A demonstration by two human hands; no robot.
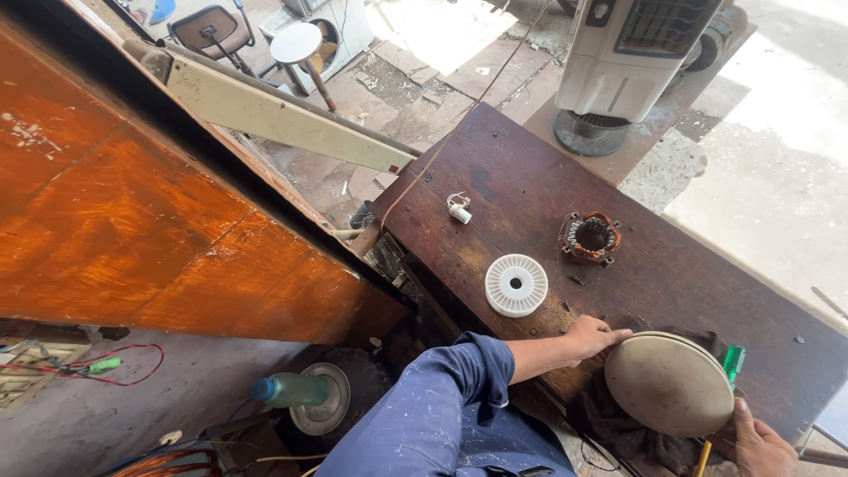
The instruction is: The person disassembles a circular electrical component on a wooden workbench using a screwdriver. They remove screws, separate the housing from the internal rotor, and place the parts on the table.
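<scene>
Round beige cover (669, 384), one only, lying on dark cloth (618, 424) at worktop (530, 185) near edge. Left hand (590, 338) flat against its rim, fingers (616, 336) released, gripping nothing. Right hand (761, 446) at lower rim, grip impossible to tell. Beyond: one white ribbed disc (516, 284), one copper-wound stator (589, 237), one small white capacitor (459, 212), one green-handled screwdriver (732, 360).

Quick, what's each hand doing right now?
Left hand: open, fingers resting on the round metal cover edge.
Right hand: at the cover's lower rim; grip cannot be told.
</scene>
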